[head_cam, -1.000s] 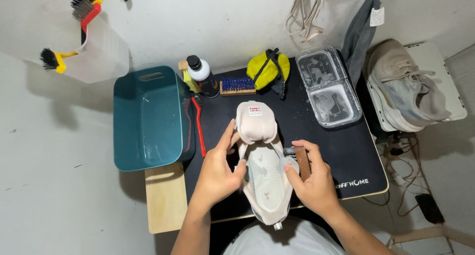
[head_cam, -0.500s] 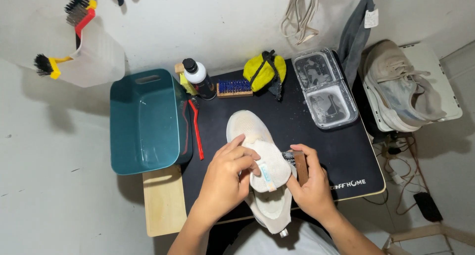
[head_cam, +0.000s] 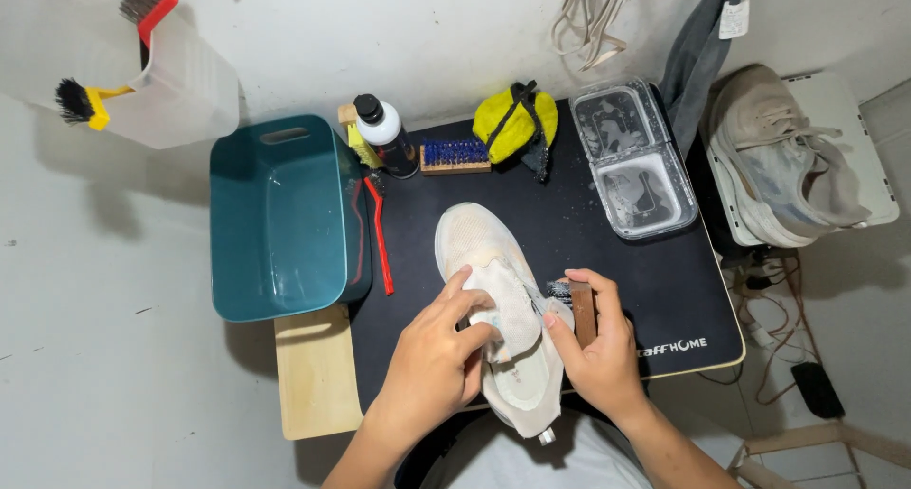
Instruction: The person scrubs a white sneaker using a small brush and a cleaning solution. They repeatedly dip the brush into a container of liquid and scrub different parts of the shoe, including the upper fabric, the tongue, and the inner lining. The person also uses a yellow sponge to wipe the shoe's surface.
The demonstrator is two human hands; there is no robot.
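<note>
A pale beige sneaker (head_cam: 479,252) lies toe-away on the black mat (head_cam: 645,280), its heel towards me. My left hand (head_cam: 436,361) grips the shoe's middle and presses its tongue down. My right hand (head_cam: 593,351) holds a small wooden-handled brush (head_cam: 574,304) with dark bristles against the shoe's right side, near the opening.
A teal tub (head_cam: 280,219) stands at the left, a red brush (head_cam: 380,233) beside it. A bottle (head_cam: 384,133), a blue-bristled brush (head_cam: 455,154), a yellow cloth (head_cam: 512,119) and a clear tray (head_cam: 631,162) line the back. A second sneaker (head_cam: 788,157) rests at the right.
The shoe's tongue, lifted up a second ago, now lies folded down under my left hand. The shoe has swung so its toe points away to the left. The brush has reached its side.
</note>
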